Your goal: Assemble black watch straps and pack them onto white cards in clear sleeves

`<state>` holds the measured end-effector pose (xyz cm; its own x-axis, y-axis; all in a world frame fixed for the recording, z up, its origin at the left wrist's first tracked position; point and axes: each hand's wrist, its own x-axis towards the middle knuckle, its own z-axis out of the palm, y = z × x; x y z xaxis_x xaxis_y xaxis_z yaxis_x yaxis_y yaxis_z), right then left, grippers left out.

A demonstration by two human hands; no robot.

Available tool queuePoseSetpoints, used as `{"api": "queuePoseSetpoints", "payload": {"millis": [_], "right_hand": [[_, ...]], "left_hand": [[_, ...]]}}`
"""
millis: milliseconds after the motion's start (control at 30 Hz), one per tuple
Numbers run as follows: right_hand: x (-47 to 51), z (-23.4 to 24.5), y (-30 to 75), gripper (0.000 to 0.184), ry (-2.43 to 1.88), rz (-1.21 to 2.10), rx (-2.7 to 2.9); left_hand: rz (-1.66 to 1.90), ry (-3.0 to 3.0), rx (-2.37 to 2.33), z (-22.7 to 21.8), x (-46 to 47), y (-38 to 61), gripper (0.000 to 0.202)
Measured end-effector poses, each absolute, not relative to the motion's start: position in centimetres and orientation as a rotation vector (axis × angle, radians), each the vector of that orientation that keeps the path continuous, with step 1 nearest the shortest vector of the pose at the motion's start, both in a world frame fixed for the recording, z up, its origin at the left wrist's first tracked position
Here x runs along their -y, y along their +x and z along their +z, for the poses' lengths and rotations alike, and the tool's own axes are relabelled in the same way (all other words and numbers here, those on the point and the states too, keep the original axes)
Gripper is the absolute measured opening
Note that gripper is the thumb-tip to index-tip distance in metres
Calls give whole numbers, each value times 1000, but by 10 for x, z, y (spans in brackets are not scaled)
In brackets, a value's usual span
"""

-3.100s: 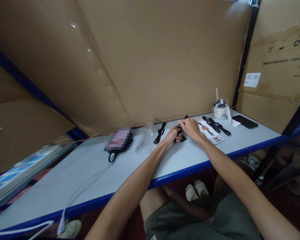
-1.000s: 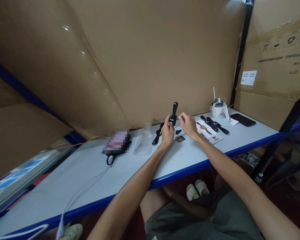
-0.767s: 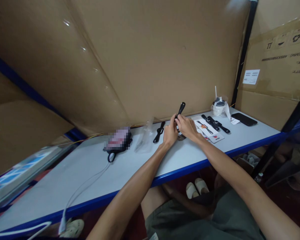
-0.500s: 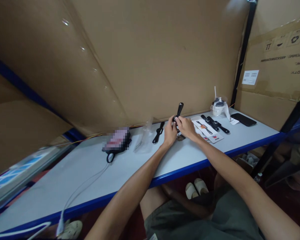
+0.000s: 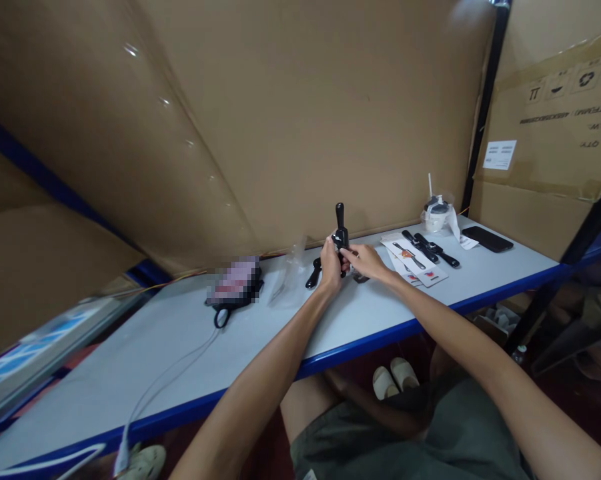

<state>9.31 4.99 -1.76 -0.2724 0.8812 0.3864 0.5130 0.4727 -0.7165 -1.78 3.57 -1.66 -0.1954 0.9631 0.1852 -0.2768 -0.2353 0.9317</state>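
A black two-handled spokeshave (image 5: 340, 217) stands nearly upright above the table, one handle pointing up. My left hand (image 5: 331, 264) is closed around its lower part. The fingers of my right hand (image 5: 364, 259) are closed against its middle, near the blade area; whether they also pinch a small part cannot be made out. Just left of my left hand, another black spokeshave (image 5: 313, 275) lies on the table, partly covered by the hand. A small dark piece (image 5: 360, 277) rests below my right hand. To the right lie several more black spokeshaves (image 5: 427, 247) beside printed cards (image 5: 405, 253).
The grey table (image 5: 190, 360) has a blue front edge. On it are a clear plastic bag (image 5: 287, 277), a pixelated device (image 5: 234, 283) with a cable, a lidded cup (image 5: 436, 215) and a black phone (image 5: 487, 239). Cardboard (image 5: 300, 120) stands behind.
The spokeshave has moved left and turned from a slant to nearly upright, with its middle now showing. My right hand has shifted down and left along it.
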Motion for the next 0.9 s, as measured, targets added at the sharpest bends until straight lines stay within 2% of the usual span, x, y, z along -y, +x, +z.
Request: {"api": "queuePoseSetpoints", "payload": {"millis": [133, 200, 367, 633, 733, 900], "right_hand": [[-52, -14, 94, 40, -1113, 897, 1716], [-53, -10, 96, 38, -1110, 958, 1576], [-59, -3, 104, 36, -1047, 948, 1358], [-63, -4, 107, 48, -1033, 979, 1277], [-64, -4, 107, 44, -1002, 1004, 1262], [-72, -8, 109, 39, -991, 938, 1326]], "left_hand": [[1569, 1120, -892, -16, -34, -18, 47], [1539, 1178, -856, -16, -33, -18, 43], [1477, 1340, -857, -20, -34, -13, 34], [1370, 1514, -853, -25, -34, -12, 49], [1356, 1522, -853, -25, -34, -13, 44], [1352, 1501, -853, -28, -36, -13, 46]]}}
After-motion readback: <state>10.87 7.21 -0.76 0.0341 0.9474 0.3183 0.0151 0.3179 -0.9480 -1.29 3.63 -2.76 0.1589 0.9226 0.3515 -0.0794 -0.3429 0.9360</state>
